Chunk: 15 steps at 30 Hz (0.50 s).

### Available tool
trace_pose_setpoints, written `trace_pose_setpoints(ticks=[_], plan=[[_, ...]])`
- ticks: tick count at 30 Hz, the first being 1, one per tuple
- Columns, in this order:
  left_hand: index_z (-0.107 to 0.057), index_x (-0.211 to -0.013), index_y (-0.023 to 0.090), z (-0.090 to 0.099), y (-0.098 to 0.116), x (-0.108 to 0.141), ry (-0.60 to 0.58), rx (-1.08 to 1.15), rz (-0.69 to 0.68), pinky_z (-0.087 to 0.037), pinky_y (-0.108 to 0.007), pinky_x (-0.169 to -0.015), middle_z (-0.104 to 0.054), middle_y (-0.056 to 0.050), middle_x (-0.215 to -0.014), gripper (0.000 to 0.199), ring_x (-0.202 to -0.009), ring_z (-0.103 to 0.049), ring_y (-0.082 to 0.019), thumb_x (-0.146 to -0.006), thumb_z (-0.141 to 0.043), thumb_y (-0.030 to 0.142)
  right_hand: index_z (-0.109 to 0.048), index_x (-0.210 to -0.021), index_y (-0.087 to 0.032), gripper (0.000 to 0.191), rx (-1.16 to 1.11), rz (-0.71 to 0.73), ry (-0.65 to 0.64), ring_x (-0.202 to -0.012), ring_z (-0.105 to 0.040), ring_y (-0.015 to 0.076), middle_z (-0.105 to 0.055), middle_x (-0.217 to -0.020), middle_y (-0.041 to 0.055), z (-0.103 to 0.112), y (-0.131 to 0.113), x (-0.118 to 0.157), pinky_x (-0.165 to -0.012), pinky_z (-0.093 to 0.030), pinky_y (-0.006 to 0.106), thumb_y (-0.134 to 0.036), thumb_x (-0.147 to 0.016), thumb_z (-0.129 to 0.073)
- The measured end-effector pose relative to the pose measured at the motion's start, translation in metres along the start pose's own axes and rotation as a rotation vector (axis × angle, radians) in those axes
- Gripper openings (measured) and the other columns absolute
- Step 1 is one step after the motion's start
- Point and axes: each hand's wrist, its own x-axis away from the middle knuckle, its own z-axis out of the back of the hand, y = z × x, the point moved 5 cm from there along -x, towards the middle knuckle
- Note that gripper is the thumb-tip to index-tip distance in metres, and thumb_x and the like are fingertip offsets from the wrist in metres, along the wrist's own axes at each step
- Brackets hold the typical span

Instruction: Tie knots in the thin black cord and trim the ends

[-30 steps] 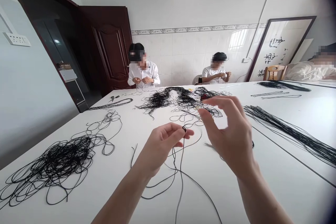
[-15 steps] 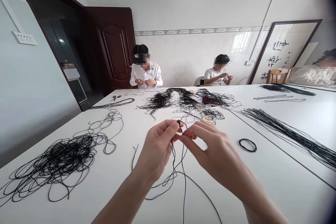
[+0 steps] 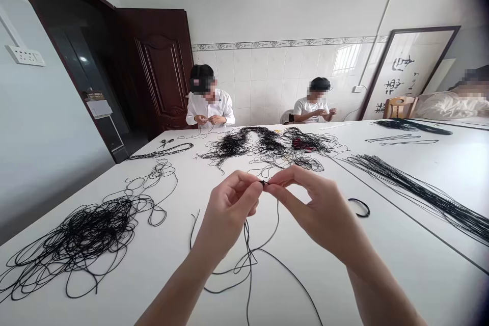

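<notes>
Both hands meet above the white table, pinching a thin black cord (image 3: 250, 260) at a small dark knot (image 3: 263, 183). My left hand (image 3: 233, 204) has thumb and index finger closed on the knot's left side. From the right, my right hand (image 3: 311, 204) pinches the cord close beside the knot, fingertips almost touching the left ones. Loose ends of the cord hang below the hands and trail over the table toward me. A black cord ring (image 3: 359, 207) lies right of my right hand, partly hidden by it.
A tangled black cord heap (image 3: 95, 226) lies at left, more heaps (image 3: 267, 142) farther back. A straight cord bundle (image 3: 416, 188) crosses the right side. Scissors (image 3: 166, 142) lie at the far left edge. Across the table sit a person in white (image 3: 210, 107) and another person (image 3: 315, 104).
My right hand has risen to the knot and now pinches right beside it. The small loop near the knot no longer shows. The view has shifted slightly.
</notes>
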Motion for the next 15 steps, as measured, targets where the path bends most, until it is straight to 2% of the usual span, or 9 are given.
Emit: trace_pose_setpoints(ticks=[5,11,15], plan=[[-0.059,-0.075,0.02,-0.0023,0.0029,0.0016,0.012,-0.063,0.022,-0.032,-0.022,-0.054,-0.061,0.003,-0.07,0.013,-0.056,-0.036,-0.007,-0.085,-0.06,0.027,-0.06,-0.079,-0.024,0.012,0.029,0.01,0.053,-0.074,-0.058,0.0091,-0.064,-0.076,-0.0042,0.0046,-0.0023,0.0015,-0.047,-0.04,0.014,-0.025,-0.091,-0.056],[-0.061,-0.072,0.02,-0.003,0.001,0.0007,0.019,-0.074,0.052,-0.033,-0.022,-0.055,-0.06,0.003,-0.066,0.021,-0.057,-0.037,-0.008,-0.083,-0.063,0.038,-0.059,-0.08,-0.024,0.011,0.038,0.032,0.047,-0.073,-0.057,0.0087,-0.063,-0.076,-0.0038,0.0044,-0.0028,0.0018,-0.044,-0.037,0.013,-0.024,-0.091,-0.056],[-0.065,-0.089,0.025,-0.0025,-0.0015,0.0001,0.004,-0.097,0.047,-0.032,-0.022,-0.054,-0.058,0.005,-0.064,0.016,-0.055,-0.037,-0.007,-0.084,-0.064,0.041,-0.06,-0.08,-0.024,0.012,0.047,0.042,0.036,-0.071,-0.056,0.0085,-0.061,-0.074,-0.0038,0.0038,-0.0035,0.0007,-0.043,-0.036,0.014,-0.025,-0.091,-0.056]])
